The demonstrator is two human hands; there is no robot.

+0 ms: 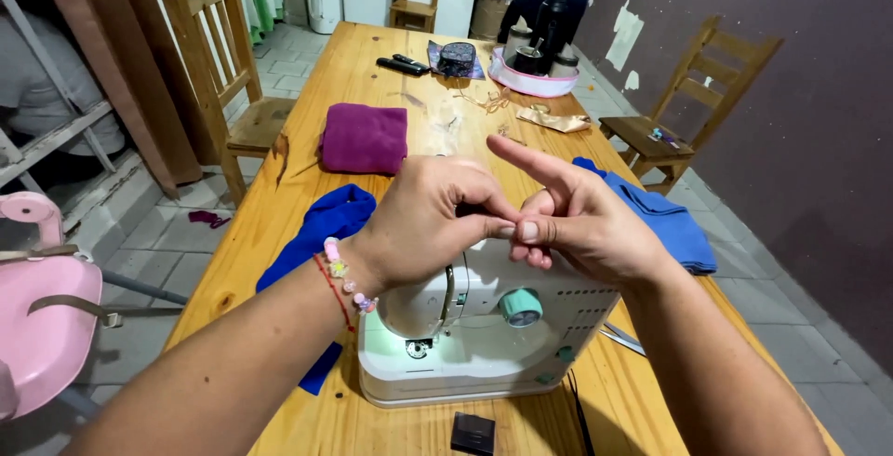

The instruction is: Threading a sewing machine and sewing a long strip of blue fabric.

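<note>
Fingers (510,229) of both hands meet in a pinch above a small white sewing machine (484,335) — whatever they grip is too fine to make out. The left hand (423,223), a beaded bracelet (346,274) and red string at its wrist, presses thumb to fingertip; the right hand (581,223) closes against it with the index finger pointing up and away. The machine stands directly under the hands on a long wooden counter (372,65), its lamp lit over the needle and a teal dial (521,306) on its front. Blue cloth (321,233) lies to the machine's left, more blue fabric (670,219) folded to its right — a folded purple cloth (365,138) sits farther up the counter. Scissors (621,337) peek out just beside the machine's right side, and a small black box (473,434) rests at the near edge. Wooden chairs (223,56) flank the counter.
</note>
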